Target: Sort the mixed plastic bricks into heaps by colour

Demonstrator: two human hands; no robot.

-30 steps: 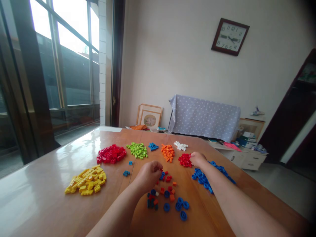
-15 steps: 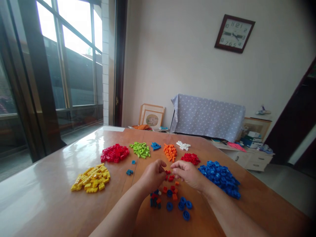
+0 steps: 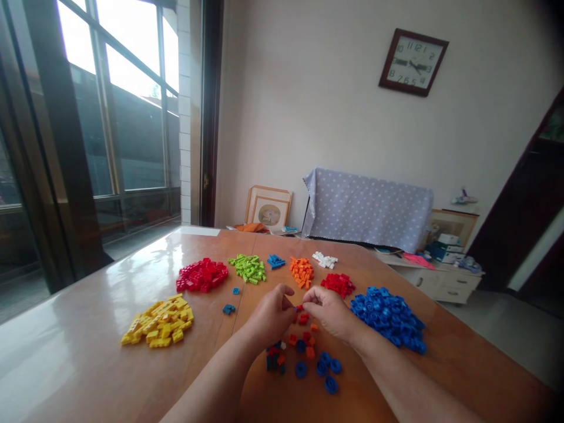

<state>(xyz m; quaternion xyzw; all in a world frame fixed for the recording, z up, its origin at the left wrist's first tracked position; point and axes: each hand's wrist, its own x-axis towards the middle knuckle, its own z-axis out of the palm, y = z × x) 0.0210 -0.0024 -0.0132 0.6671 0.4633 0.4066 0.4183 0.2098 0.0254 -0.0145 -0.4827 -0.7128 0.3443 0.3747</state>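
Note:
My left hand (image 3: 274,314) is curled with thumb and fingers close together, above the middle of the wooden table (image 3: 211,376). Facing it, my right hand (image 3: 326,310) is closed in a pinch. Small red and blue bits (image 3: 299,308) show in the narrow gap between the fingertips; whether they are held or lie on the table behind, I cannot tell. Below the hands lie loose red bricks (image 3: 304,319), orange bricks (image 3: 311,352) and round blue pieces (image 3: 322,368). A small cluster of dark teal and red bricks (image 3: 275,359) sits by my left wrist.
Around the hands are piles of yellow bricks (image 3: 161,322), red bricks (image 3: 202,275), lime green bricks (image 3: 247,268), orange bricks (image 3: 302,271), white bricks (image 3: 325,259) and round blue pieces (image 3: 388,320). Two teal pieces (image 3: 228,309) lie left of my left hand. A cloth-covered object (image 3: 370,205) stands beyond the table.
My right hand's fingers have closed into a pinch and come slightly nearer my left fingertips. The view has shifted a little; the piles look unchanged.

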